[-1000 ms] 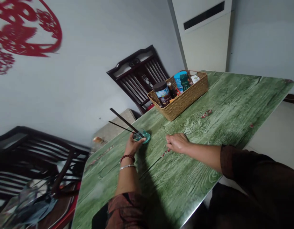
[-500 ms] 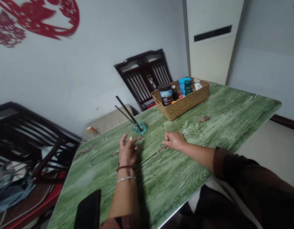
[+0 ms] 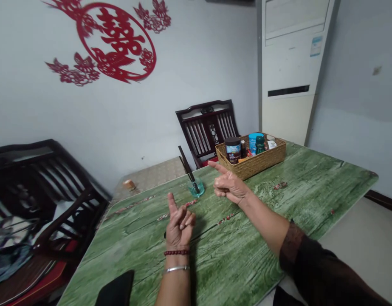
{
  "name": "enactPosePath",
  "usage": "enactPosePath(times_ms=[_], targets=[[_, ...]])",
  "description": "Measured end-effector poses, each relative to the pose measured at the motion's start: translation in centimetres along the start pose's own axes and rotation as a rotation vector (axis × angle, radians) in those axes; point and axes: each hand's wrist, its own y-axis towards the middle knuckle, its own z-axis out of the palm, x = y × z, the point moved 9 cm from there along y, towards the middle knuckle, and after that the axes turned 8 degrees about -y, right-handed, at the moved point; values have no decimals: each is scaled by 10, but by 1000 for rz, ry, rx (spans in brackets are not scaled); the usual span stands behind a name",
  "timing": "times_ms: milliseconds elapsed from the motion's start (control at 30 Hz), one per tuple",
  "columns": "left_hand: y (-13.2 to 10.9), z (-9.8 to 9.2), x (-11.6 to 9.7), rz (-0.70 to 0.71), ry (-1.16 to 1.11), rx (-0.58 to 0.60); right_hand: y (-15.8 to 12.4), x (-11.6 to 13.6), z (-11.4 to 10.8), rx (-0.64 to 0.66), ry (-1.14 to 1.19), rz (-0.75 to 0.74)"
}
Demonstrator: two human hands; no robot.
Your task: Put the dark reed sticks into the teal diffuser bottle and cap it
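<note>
Left hand (image 3: 179, 223) now away from teal cup (image 3: 200, 187), right hand (image 3: 230, 187) with finger (image 3: 217, 165) outstretched

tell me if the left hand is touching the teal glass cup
Apart. The head view shows a strip of green tabletop between the left hand and the teal glass cup.

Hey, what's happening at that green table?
A person holds both hands over the green table. The left grip and right grip each have one finger stretched out and others curled, with nothing visibly held. The teal glass stands untouched just beyond them, two black sticks leaning in it. A wicker basket full of containers sits farther back.
</note>
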Motion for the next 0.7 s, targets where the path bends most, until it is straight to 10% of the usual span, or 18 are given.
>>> enactPosePath(times_ms=[267, 567, 700], targets=[[-2, -31, 24, -65, -35, -101, -18, -118, -41, -36, 343, 189], [0, -37, 17, -42, 65, -148, -22, -132, -51, -58, 380, 225], [32, -62, 2, 7, 618, -379, -20, -141, -63, -226, 388, 240]])
